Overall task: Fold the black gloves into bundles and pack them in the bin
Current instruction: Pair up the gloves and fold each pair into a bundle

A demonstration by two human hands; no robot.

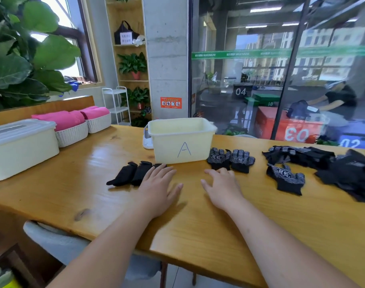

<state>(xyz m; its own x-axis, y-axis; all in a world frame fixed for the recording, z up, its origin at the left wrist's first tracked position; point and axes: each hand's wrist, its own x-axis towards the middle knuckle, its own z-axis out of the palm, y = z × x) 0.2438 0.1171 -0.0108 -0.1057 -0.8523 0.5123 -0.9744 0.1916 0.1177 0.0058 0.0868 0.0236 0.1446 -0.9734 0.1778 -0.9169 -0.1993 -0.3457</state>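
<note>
- Head view: bin (167,146) sits at 12 o'clock on the surface (94,163).
- My left hand (156,183) lies flat, fingers straight, beside the bundles (131,173) at 10 o'clock, probably staged for packing.
- My right hand (221,188) is splayed and holds nothing, at the cuffs of the glove pair (230,160); loose pile (343,171) at 3.

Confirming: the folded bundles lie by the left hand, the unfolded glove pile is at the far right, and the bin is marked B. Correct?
Not quite. The head view shows the bin is marked A, not B. The rest holds: the folded bundles lie by the left hand, and the unfolded glove pile is at the far right.
</note>
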